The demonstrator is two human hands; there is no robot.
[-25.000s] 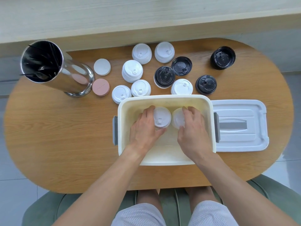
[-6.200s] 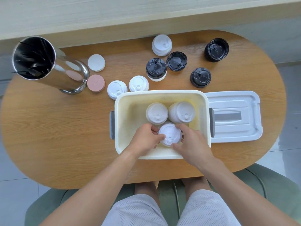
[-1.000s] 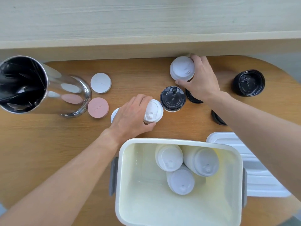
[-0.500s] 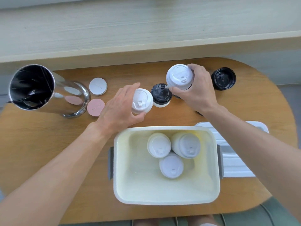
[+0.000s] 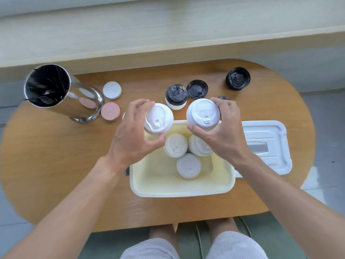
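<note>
Right of the steel canister (image 5: 61, 94), the left hand (image 5: 130, 137) curls round one white-lidded cup (image 5: 158, 118), held over the far-left corner of the cream bin (image 5: 183, 189). The right hand (image 5: 222, 137) grips a second white-lidded cup (image 5: 203, 114) over the far rim, above three cups (image 5: 189, 166) standing inside. The carry-in step seems in hand; next, both need lowering upright into the free space beside those three. The bin lid (image 5: 270, 146) lies rightmost on the surface (image 5: 56, 165).

A black lid (image 5: 223, 98) and a white lid (image 5: 123, 115) are mostly hidden.
</note>
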